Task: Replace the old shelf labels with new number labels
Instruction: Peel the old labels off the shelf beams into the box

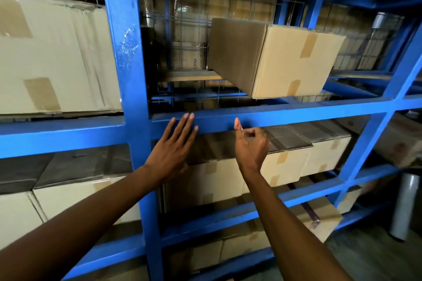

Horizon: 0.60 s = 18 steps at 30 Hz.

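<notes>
A blue horizontal shelf beam [285,113] runs across the middle of the rack. My left hand [175,146] lies flat with straight fingers, its fingertips touching the beam's front face near the upright. My right hand [250,143] is just right of it, thumb pointing up against the beam and the other fingers curled in. I cannot make out whether anything small sits between those fingers. No label shows on the beam between my hands. Whitish tape residue [127,45] marks the blue upright [127,75] above my left hand.
A taped cardboard box [285,59] sits on the shelf above the beam, overhanging its edge. More boxes [52,57] fill the left bay and the lower shelves [292,162]. A wire mesh backs the rack. A wrapped roll [404,205] stands on the floor at right.
</notes>
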{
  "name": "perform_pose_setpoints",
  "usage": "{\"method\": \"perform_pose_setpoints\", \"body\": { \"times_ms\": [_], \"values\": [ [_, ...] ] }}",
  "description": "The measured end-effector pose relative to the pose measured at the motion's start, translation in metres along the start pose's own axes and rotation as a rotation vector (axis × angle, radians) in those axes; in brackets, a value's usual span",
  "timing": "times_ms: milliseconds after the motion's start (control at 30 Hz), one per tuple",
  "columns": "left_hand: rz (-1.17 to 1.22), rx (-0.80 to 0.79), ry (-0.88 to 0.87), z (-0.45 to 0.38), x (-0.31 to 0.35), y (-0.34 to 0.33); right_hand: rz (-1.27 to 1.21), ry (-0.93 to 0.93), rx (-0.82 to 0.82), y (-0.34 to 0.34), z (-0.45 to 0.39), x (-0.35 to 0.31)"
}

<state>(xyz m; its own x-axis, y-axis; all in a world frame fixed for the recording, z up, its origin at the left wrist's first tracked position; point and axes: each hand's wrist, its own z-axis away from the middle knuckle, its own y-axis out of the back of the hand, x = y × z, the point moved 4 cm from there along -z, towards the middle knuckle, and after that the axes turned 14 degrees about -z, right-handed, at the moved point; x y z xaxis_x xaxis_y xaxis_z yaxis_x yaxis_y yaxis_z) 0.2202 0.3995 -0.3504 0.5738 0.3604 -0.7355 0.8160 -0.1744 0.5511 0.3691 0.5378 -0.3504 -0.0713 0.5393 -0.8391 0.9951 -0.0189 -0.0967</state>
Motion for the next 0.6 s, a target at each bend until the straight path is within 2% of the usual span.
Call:
{"method": "perform_pose_setpoints", "body": {
  "times_ms": [100,367,600],
  "values": [
    [0.027,0.019,-0.070,0.021,0.017,-0.013,-0.042,-0.079,-0.028,0.005,0.016,0.007],
    [-0.015,-0.161,-0.259,0.095,0.039,-0.082,0.029,-0.266,-0.217,-0.010,0.103,0.053],
    [0.019,-0.222,-0.448,0.135,0.079,-0.142,0.198,-0.623,-0.360,-0.007,0.227,0.138]
  ]
}}
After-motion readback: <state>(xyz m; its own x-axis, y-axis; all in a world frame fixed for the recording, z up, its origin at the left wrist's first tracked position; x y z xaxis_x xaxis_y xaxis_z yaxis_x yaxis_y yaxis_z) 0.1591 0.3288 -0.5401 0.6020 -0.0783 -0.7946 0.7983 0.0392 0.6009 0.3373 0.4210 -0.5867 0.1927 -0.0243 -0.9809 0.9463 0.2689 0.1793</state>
